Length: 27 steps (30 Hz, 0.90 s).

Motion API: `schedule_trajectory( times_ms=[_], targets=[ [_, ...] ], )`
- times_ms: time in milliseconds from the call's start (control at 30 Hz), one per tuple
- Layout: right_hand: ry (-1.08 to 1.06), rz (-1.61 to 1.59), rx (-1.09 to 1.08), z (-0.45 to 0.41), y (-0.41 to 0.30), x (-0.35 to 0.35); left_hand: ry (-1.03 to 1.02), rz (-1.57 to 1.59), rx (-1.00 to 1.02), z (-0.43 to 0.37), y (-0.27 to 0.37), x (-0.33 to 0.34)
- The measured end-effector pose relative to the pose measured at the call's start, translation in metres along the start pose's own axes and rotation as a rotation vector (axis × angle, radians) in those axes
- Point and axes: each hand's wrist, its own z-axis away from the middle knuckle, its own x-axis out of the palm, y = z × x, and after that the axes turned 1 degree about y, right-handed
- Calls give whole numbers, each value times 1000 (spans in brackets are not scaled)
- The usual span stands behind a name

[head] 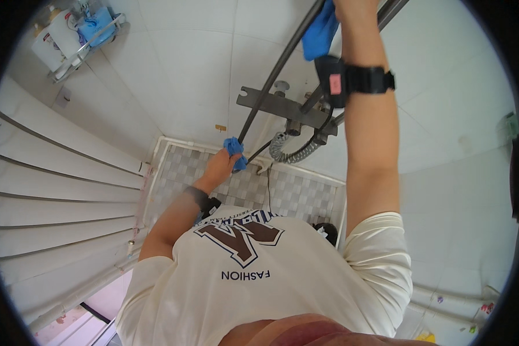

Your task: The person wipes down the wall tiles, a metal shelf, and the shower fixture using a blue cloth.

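Note:
My left hand (pixel 219 168) is closed around a crumpled blue cloth (pixel 235 149) at the lower end of a long dark metal shower pipe (pixel 270 78). At the top edge, my right hand (pixel 355 5) is mostly cut off, its fingers hidden; another blue cloth (pixel 320 36) hangs beside it, against the upper part of the pipe. Between the two arms, a grey metal shower mixer bracket (pixel 270 104) with a notched end sits near the tiled wall. A coiled grey hose (pixel 281 149) loops beneath it. Black straps circle both wrists.
A wire corner shelf (pixel 75 60) holds several bottles at upper left. A pleated white curtain or folding panel (pixel 65 186) runs along the left. Grey checkered floor tiles (pixel 281 186) lie below, with a white pipe (pixel 199 145) along the wall's foot. A dark object (pixel 517 177) stands at far right.

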Motion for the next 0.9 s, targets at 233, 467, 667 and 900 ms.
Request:
schedule_trajectory(
  times_ms=[233,467,667,900],
  targets=[
    [-168,-56,98,130,25,7,87,125,104,3,23,-12],
    [-620,-46,261,265,60,-10,102,-20,-16,-12,16,-8],
    [-654,62,323,282,114,-70,395,97,-65,-52,-16,-40],
    [-605,82,536,328,143,-145,288,79,-102,-113,13,-61]
  ],
)
